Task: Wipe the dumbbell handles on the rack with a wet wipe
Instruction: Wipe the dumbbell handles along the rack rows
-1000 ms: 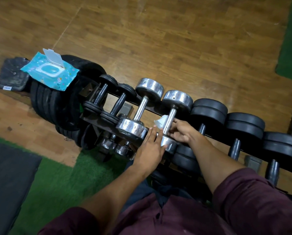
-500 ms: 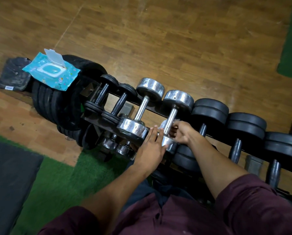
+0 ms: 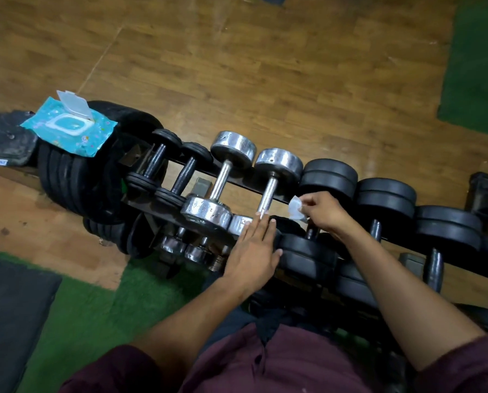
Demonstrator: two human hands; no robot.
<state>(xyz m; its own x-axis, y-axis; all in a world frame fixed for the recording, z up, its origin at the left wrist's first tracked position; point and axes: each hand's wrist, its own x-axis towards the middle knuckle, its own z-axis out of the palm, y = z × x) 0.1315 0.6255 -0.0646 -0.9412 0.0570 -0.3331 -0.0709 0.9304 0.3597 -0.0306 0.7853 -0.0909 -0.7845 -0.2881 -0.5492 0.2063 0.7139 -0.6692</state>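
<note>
Head view: I see right hand (image 3: 323, 211) grip pinching wet wipe (image 3: 296, 207), held just right of knurled chrome dumbbell handle (image 3: 267, 193), not touching it. Left hand (image 3: 255, 248) grip spread flat, fingertips on near end of same dumbbell. Rack (image 3: 157, 212) packed edge to edge, black dumbbells (image 3: 329, 177) touching on right. Wipe pack (image 3: 68, 126), lid flipped up, sits on stacked plates (image 3: 67, 177) at rack's left end; contents not visible. Open wood floor (image 3: 265, 80) beyond rack.
</note>
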